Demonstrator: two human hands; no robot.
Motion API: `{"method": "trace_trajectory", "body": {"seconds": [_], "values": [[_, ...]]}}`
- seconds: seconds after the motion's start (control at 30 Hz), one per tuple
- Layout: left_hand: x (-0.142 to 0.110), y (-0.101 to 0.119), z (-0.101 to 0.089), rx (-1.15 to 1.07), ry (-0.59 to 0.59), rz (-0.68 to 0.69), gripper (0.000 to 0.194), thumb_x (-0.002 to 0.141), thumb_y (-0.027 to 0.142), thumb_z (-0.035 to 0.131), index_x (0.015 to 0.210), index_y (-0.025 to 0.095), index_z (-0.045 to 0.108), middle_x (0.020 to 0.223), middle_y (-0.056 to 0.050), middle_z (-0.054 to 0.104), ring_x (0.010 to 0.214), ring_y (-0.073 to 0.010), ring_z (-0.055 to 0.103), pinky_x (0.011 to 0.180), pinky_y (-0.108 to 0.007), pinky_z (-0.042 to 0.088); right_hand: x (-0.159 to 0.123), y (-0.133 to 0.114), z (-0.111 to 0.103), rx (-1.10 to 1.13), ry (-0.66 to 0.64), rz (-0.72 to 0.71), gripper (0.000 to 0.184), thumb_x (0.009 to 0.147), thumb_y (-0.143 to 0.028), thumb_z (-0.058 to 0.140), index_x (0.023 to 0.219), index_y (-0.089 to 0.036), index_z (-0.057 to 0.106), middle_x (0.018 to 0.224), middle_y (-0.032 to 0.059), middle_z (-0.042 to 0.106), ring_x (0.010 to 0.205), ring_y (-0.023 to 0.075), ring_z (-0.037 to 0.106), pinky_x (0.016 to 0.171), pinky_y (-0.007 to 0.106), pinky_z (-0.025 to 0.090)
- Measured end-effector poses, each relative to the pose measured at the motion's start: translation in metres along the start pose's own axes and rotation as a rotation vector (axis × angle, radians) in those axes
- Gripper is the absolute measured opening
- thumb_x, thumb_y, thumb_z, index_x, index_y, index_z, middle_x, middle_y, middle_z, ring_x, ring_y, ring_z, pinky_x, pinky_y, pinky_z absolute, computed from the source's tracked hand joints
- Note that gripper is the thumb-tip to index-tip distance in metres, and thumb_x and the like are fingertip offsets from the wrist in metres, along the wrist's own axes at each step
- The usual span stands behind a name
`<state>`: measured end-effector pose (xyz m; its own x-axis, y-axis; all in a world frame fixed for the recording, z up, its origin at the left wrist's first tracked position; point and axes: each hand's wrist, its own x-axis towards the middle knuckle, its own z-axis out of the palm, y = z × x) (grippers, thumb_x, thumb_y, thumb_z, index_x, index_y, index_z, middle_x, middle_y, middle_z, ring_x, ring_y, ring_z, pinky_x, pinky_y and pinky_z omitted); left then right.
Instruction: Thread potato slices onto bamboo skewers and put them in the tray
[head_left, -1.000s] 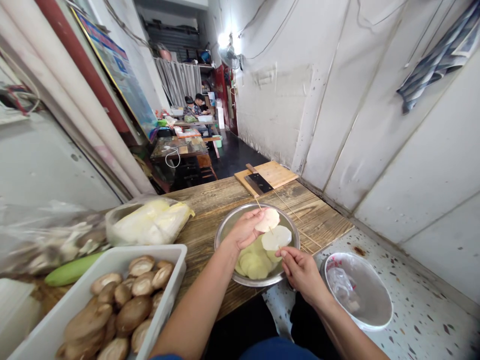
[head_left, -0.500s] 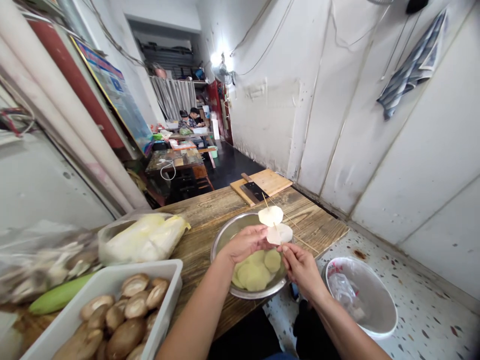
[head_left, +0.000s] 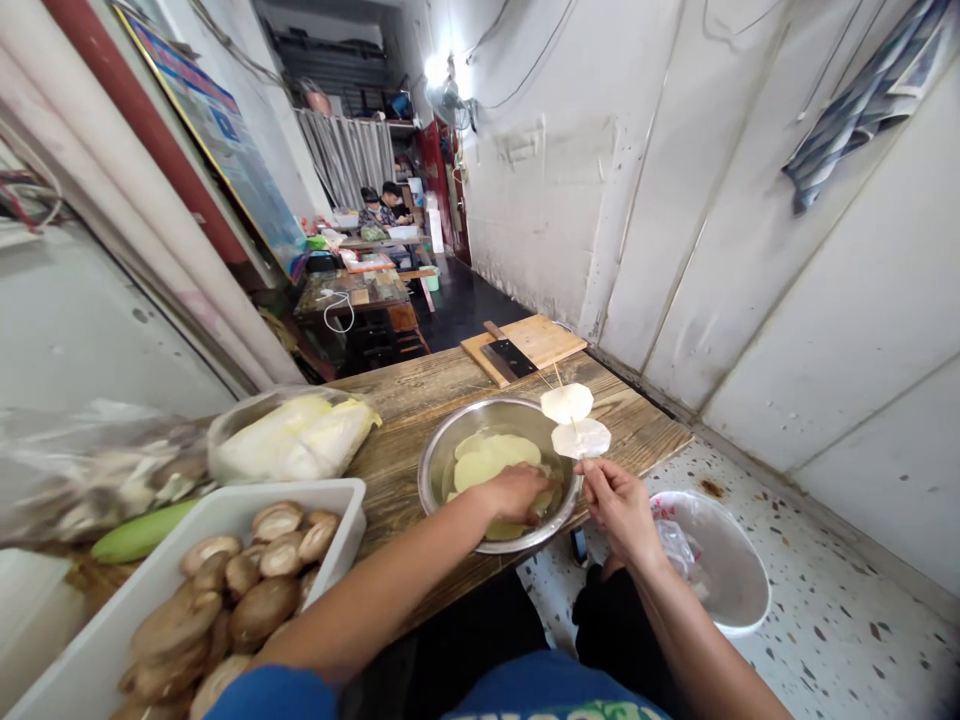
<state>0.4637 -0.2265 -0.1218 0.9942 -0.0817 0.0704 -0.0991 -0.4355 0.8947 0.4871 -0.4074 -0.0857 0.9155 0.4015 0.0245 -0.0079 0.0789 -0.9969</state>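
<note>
My right hand [head_left: 619,505] pinches the lower end of a thin bamboo skewer [head_left: 571,420] that carries two pale round slices [head_left: 577,425], held up over the right rim of a steel bowl [head_left: 442,460]. My left hand [head_left: 517,492] reaches down into the bowl, fingers curled among the yellowish potato slices [head_left: 491,460] lying in water. Whether it grips a slice is hidden.
A white tray of mushrooms [head_left: 247,585] sits at the left, with bagged cabbage [head_left: 300,440] and a green cucumber [head_left: 139,532] behind it. A cutting board with a cleaver [head_left: 517,352] lies at the table's far end. A white bin [head_left: 720,565] stands on the floor right. Two people sit far back.
My left hand let go of the skewered slices and dropped into the bowl. My right hand lifted the skewer a little up and right.
</note>
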Motion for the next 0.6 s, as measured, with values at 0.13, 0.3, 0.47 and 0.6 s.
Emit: {"method": "trace_trajectory", "body": {"seconds": [0.13,0.3,0.47,0.6], "values": [[0.003,-0.004,0.018,-0.007,0.059,-0.07,0.024,0.051,0.011,0.078,0.052,0.023,0.057,0.056,-0.003,0.046,0.087,-0.032,0.057,0.091,-0.042,0.037,-0.004,-0.001,-0.003,0.019,-0.005,0.001,0.038,0.077,-0.053,0.061,0.08,-0.015,0.06,0.046,-0.0095,0.036,0.034,0.0045,0.026,0.032,0.019,0.017],[0.009,-0.008,0.019,-0.079,0.142,-0.212,0.035,0.061,0.014,0.072,0.04,0.022,0.045,0.044,-0.002,0.035,0.08,-0.0311,0.058,0.086,-0.04,0.04,-0.01,-0.004,-0.007,0.03,-0.015,0.006,0.039,0.076,-0.054,0.062,0.079,-0.016,0.061,0.046,-0.0095,0.036,0.035,0.0047,0.026,0.033,0.019,0.017],[0.01,-0.007,-0.018,-0.131,0.141,-0.227,0.026,0.06,0.011,0.072,0.044,0.019,0.053,0.046,0.001,0.045,0.064,-0.0189,0.057,0.071,-0.03,0.047,-0.013,-0.005,-0.014,-0.004,-0.038,0.035,0.04,0.075,-0.056,0.061,0.079,-0.016,0.061,0.046,-0.0096,0.035,0.034,0.0044,0.027,0.033,0.019,0.017],[0.01,-0.005,-0.043,-0.408,0.268,-0.399,0.022,0.062,0.02,0.076,0.053,0.014,0.057,0.051,0.0,0.054,0.05,-0.0127,0.056,0.053,-0.025,0.048,-0.013,-0.005,-0.017,0.023,-0.046,0.072,0.039,0.074,-0.055,0.062,0.08,-0.016,0.061,0.046,-0.0102,0.035,0.033,0.0034,0.025,0.033,0.018,0.015]]}}
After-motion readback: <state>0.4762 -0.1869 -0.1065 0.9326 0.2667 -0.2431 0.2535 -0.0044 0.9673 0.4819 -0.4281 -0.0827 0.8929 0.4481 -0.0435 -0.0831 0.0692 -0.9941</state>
